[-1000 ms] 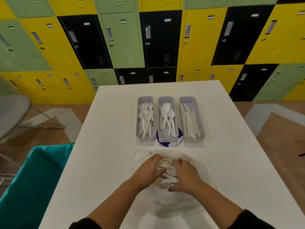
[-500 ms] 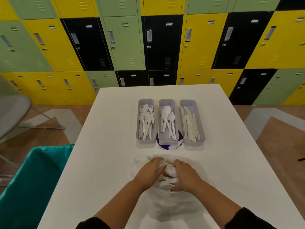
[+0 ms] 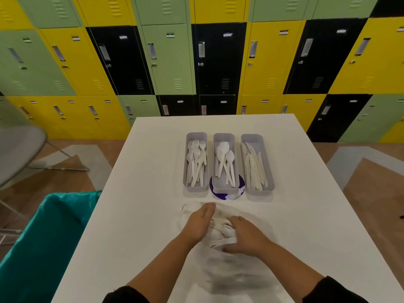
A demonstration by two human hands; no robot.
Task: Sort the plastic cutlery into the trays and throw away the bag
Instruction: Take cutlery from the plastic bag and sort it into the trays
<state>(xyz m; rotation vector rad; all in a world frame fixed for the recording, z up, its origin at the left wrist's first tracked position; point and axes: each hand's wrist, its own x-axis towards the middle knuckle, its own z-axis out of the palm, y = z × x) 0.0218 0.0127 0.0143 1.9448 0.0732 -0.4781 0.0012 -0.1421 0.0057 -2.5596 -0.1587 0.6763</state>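
Lying flat on the white bench (image 3: 140,215), near the front edge and just short of the trays: a clear plastic bag (image 3: 220,228), crinkled, almost see-through, with a heap of white plastic cutlery (image 3: 220,231) bunched inside it. Resting on the bag's left side, the left hand (image 3: 200,221), fingers (image 3: 208,209) straight and close together, lying against the heap rather than curling round it. Pressing down on the right side, the right hand (image 3: 246,237), fingers loosely bent over the cutlery, thumb (image 3: 228,249) lying low at the near edge; whether anything is actually being pinched, impossible to tell through the plastic. Sitting side by side farther back on the bench, three narrow grey trays: left tray (image 3: 195,188) holding white forks, middle tray (image 3: 223,190) holding white spoons, right tray (image 3: 270,182) holding white knives. Peeking out from under the middle tray, a dark purple disc (image 3: 237,194). Standing beside the bench on the left, a bin lined with a teal bag (image 3: 46,237). Filling the background, a wall of green, yellow and black lockers (image 3: 166,57).
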